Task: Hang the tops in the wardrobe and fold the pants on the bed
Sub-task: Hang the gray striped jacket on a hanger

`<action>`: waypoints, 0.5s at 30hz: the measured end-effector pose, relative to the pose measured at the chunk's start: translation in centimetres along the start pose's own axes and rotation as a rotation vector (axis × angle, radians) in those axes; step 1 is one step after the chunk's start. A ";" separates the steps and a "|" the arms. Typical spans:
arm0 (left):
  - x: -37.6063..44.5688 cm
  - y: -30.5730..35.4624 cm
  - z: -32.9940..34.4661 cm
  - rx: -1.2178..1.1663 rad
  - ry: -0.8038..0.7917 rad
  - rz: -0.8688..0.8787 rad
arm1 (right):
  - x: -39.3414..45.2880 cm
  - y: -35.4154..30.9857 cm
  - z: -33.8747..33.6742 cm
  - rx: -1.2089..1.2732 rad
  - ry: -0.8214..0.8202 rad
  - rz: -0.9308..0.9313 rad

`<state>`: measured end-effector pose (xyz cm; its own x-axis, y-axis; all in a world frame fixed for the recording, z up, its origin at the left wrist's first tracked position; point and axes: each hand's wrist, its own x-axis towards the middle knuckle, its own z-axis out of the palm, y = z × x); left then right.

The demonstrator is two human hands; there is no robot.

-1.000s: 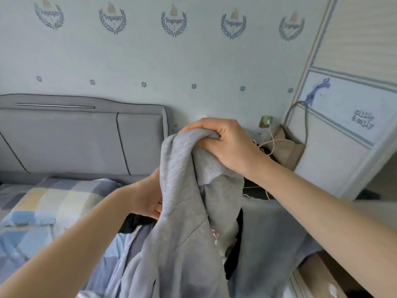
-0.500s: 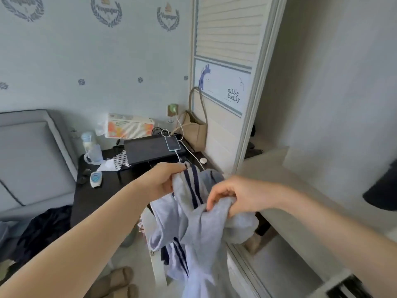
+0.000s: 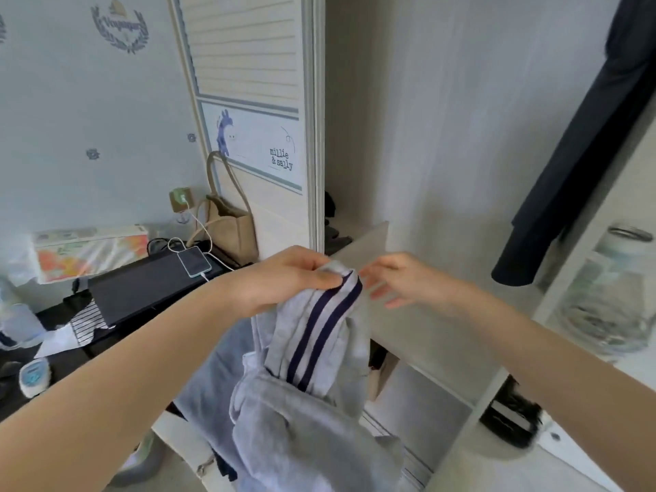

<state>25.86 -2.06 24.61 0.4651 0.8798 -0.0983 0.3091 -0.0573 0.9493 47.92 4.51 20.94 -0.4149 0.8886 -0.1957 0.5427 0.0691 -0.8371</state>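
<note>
Grey fleece fills the near foreground: a sweatshirt [image 3: 312, 431] with two dark navy stripes hangs in a bunch from the left hand [image 3: 284, 278], its length running almost straight down toward the floor. That hand pinches the top edge, thumb pressed on the cloth beside the stripes, so the whole weight hangs from one point. Just to the right, the right hand [image 3: 401, 282] is apart from the fabric — fingers loose and spread, holding nothing, though motion blur softens them.

Beyond both hands lies the open wardrobe [image 3: 443, 136], a pale shelf [image 3: 365, 250] at hand height and a dark garment [image 3: 575, 165] hanging far right. I can make out no rail or hanger. By my reading the free right hand is nearer the wardrobe, so it would likely fetch a hanger or take the far shoulder while the left keeps the top up.

Half a second earlier the right hand gripped the bundle too; it has let go since. The view has swung further right — the wardrobe interior now fills the frame and the bedside desk [image 3: 149, 285] sits at the left.
</note>
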 end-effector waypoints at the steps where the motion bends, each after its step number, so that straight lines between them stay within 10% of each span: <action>1: 0.5 0.8 -0.1 0.062 -0.051 0.026 | 0.3 -0.6 -0.4 0.154 -0.022 0.077; 10: 3.9 3.0 -4.3 0.398 -0.291 0.165 | 4.1 -1.3 0.8 -0.229 -0.414 0.058; 15: 5.3 0.5 -9.1 0.369 -0.254 0.078 | 6.4 1.4 -0.1 -0.653 -0.286 0.018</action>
<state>20.94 6.87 27.29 0.6734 0.7251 -0.1442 0.5184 -0.3241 0.7913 46.07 10.29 18.60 -0.5283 0.7447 -0.4078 0.8409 0.3926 -0.3725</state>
